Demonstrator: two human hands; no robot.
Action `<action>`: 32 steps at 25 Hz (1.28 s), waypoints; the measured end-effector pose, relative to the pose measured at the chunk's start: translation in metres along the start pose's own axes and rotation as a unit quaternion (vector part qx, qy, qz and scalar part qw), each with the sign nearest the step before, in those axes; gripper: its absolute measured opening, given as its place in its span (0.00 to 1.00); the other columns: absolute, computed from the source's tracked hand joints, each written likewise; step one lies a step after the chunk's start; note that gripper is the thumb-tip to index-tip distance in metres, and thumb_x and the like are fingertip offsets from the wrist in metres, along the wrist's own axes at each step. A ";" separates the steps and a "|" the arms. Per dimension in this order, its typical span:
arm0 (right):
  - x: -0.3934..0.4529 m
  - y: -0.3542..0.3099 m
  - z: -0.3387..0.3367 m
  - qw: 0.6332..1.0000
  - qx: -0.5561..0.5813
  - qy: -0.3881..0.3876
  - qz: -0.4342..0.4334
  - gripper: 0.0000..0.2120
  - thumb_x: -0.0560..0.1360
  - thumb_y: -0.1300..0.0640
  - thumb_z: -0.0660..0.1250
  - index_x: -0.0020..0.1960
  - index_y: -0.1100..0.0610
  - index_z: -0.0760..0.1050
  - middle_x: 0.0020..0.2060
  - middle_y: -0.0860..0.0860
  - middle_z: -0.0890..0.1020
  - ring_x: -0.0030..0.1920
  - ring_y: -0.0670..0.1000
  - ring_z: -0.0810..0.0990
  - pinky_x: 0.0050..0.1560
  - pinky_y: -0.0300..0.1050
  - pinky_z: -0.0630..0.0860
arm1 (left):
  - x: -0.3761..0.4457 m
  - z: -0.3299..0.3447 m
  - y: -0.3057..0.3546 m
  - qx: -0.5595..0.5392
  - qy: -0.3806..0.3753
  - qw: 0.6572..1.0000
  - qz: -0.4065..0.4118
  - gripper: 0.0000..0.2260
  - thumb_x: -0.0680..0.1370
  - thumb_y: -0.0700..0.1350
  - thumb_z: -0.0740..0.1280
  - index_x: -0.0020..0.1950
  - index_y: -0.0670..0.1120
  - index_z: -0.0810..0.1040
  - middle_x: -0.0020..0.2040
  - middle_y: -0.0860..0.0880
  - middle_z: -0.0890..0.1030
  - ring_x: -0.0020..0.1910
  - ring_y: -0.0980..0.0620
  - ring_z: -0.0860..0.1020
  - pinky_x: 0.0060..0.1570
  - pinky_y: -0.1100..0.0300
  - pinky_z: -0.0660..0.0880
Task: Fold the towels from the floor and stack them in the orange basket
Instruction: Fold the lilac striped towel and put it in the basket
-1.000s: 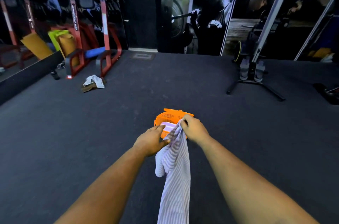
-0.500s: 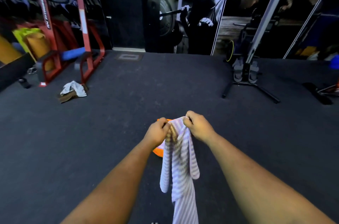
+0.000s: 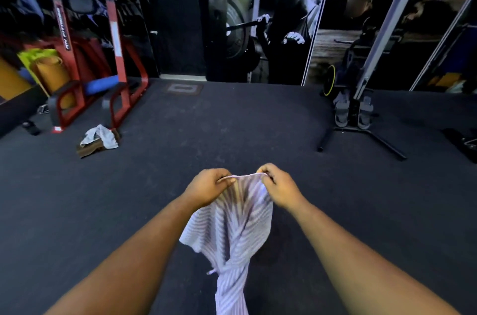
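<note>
Both hands have drawn apart since the earlier frame, left hand [image 3: 209, 187] and right hand [image 3: 280, 185] each pinching a top corner of the striped towel [image 3: 232, 232], whose twisted length hangs straight down between the forearms, clear of the floor [image 3: 232, 128].

Towel [image 3: 232, 227] hangs at centre foreground above floor [image 3: 77, 211], top edge between left hand [image 3: 209, 189] and right hand [image 3: 280, 189]; towel pile [image 3: 99, 139] on floor far left, just before rack [image 3: 113, 77]; mats [image 3: 49, 72] behind rack; machine stand [image 3: 358, 118] far right, before wall poster [image 3: 271, 17]
</note>
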State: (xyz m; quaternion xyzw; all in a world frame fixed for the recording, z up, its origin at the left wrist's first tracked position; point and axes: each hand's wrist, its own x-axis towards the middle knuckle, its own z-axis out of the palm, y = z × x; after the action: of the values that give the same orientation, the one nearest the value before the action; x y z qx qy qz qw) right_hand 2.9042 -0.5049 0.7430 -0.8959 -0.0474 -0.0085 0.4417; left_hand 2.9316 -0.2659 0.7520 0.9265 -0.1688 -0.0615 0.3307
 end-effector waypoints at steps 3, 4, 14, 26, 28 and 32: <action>0.015 0.006 -0.003 0.988 -0.113 -0.077 -0.075 0.16 0.77 0.35 0.61 0.55 0.45 0.75 0.49 0.45 0.77 0.54 0.50 0.77 0.52 0.51 0.74 | 0.023 0.010 0.027 -0.047 0.042 0.998 0.010 0.08 0.83 0.48 0.66 0.48 0.46 0.81 0.43 0.49 0.84 0.45 0.50 0.81 0.51 0.48 0.77; 0.023 0.009 -0.005 0.984 -0.129 -0.076 -0.094 0.12 0.79 0.38 0.61 0.50 0.46 0.73 0.44 0.44 0.76 0.50 0.53 0.78 0.48 0.51 0.74 | 0.029 0.010 0.032 -0.054 0.049 0.997 0.013 0.07 0.83 0.48 0.67 0.48 0.47 0.80 0.43 0.49 0.84 0.45 0.49 0.81 0.50 0.49 0.76; 0.046 -0.010 -0.035 0.993 -0.106 0.044 0.040 0.12 0.75 0.43 0.70 0.54 0.48 0.74 0.41 0.50 0.83 0.44 0.54 0.81 0.46 0.51 0.77 | 0.023 -0.035 -0.062 0.003 -0.010 0.999 -0.030 0.16 0.78 0.60 0.64 0.39 0.50 0.74 0.36 0.52 0.77 0.36 0.56 0.75 0.41 0.54 0.71; 0.019 -0.044 0.029 0.990 -0.131 0.040 -0.030 0.15 0.80 0.39 0.64 0.42 0.49 0.72 0.29 0.46 0.72 0.32 0.45 0.71 0.40 0.52 0.75 | 0.005 -0.067 -0.117 -0.058 -0.088 0.994 0.028 0.17 0.76 0.58 0.73 0.42 0.44 0.81 0.34 0.51 0.78 0.34 0.58 0.73 0.39 0.55 0.71; 0.017 -0.045 0.029 0.992 -0.115 0.045 -0.009 0.15 0.80 0.40 0.65 0.40 0.49 0.71 0.28 0.45 0.72 0.31 0.45 0.70 0.38 0.51 0.74 | -0.002 -0.063 -0.117 -0.228 -0.067 0.971 0.005 0.12 0.79 0.50 0.72 0.43 0.42 0.80 0.35 0.50 0.79 0.34 0.57 0.76 0.39 0.56 0.73; 0.018 -0.053 0.025 0.991 -0.095 0.085 0.044 0.15 0.80 0.42 0.66 0.40 0.51 0.72 0.31 0.45 0.76 0.34 0.47 0.74 0.39 0.50 0.73 | -0.016 -0.044 -0.091 -0.420 0.029 0.902 -0.092 0.14 0.78 0.54 0.71 0.47 0.43 0.79 0.34 0.40 0.77 0.27 0.45 0.77 0.27 0.55 0.73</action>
State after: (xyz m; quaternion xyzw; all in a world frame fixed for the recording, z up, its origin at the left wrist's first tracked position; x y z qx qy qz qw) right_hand 2.9167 -0.4519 0.7708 -0.9309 0.0304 -0.0694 0.3573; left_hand 2.9514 -0.1682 0.7279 0.7141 -0.0317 -0.1297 0.6872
